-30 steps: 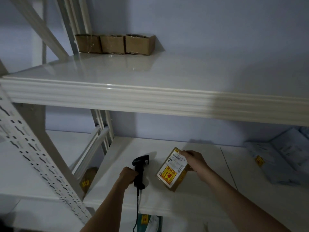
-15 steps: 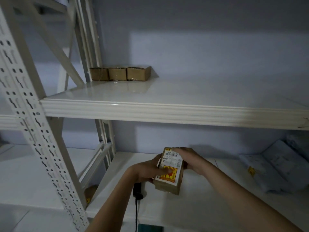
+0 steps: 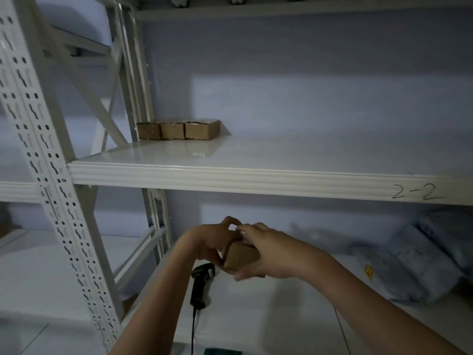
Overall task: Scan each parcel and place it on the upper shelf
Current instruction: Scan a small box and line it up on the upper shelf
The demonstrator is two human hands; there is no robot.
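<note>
Both hands hold one small brown cardboard parcel [image 3: 240, 257] in the air above the lower shelf [image 3: 256, 316], below the front edge of the upper shelf [image 3: 230, 179]. The left hand [image 3: 207, 242] grips its left end, fingers curled over the top and thumb underneath. The right hand [image 3: 268, 249] wraps the right side, fingers curled over the top and thumb under the bottom edge. So each grip is closed round the same parcel.

The parcel lies roughly flat, a plain brown face turned toward the camera. Its long axis seems to run left to right between the hands, tilted a little down toward the right, but the hands cover much of it and the picture is blurred, so the exact length is hard to judge.

A black handheld scanner [image 3: 201, 285] lies on the lower shelf just below the left hand, head toward the parcel, cord trailing down off the front edge; neither hand touches it.

On the upper shelf three small brown boxes [image 3: 176, 130] stand side by side, touching, at the back left corner beside the upright post [image 3: 138, 73]. The shelf edge bears the handwritten mark "2-2" [image 3: 417, 194] at the right. Grey mailer bags [image 3: 414, 262] lie heaped at the right of the lower shelf, well apart from the hands.
</note>
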